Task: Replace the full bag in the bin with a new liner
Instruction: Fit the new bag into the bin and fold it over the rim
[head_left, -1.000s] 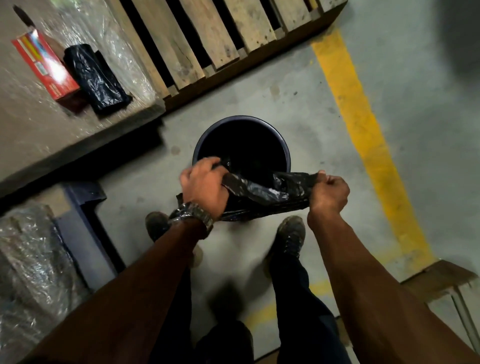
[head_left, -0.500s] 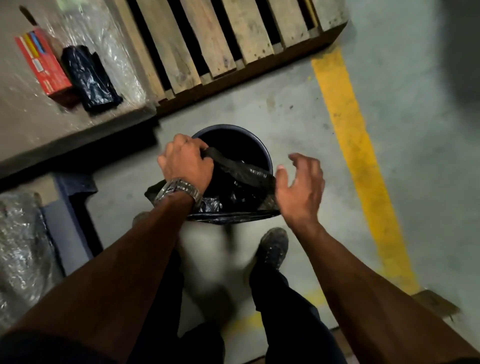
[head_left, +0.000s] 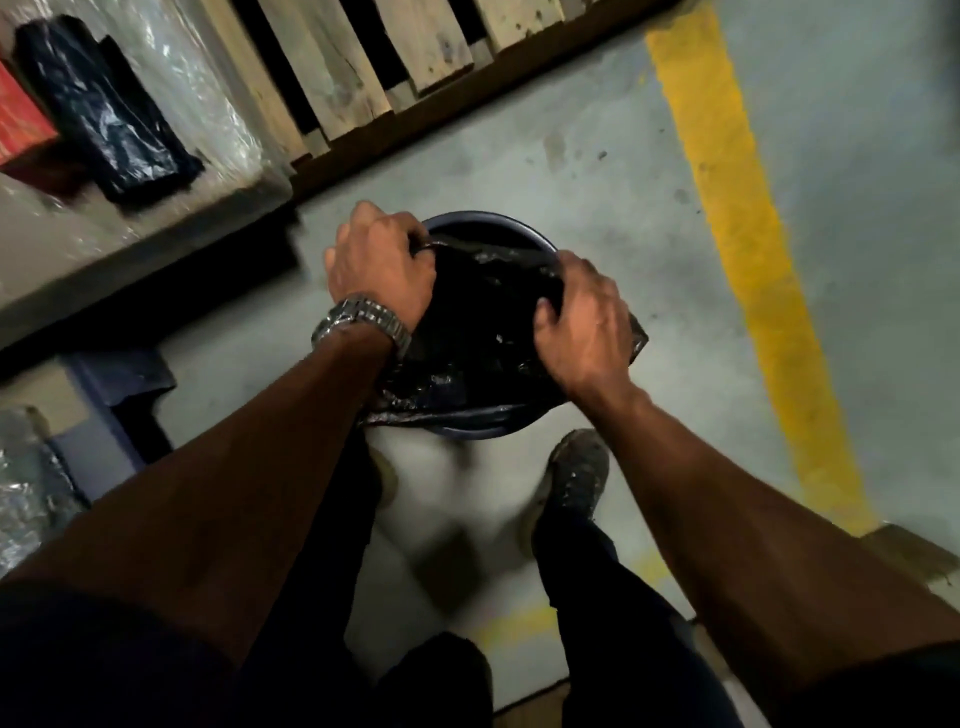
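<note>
While hands hold it, liner (head_left: 467, 332) lies crumpled, glossy.

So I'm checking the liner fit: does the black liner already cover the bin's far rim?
No, the bin's far rim shows bare beyond the black liner.

The right hand (head_left: 582, 322), open in the air above the round dark plastic bin (head_left: 488, 221) half a second ago, has come down onto the crinkled black plastic liner (head_left: 467, 353) and now grips it at the bin's right side. The left hand (head_left: 379, 270) has carried its edge farther out, to the far left rim. The liner now covers most of the opening.
</note>
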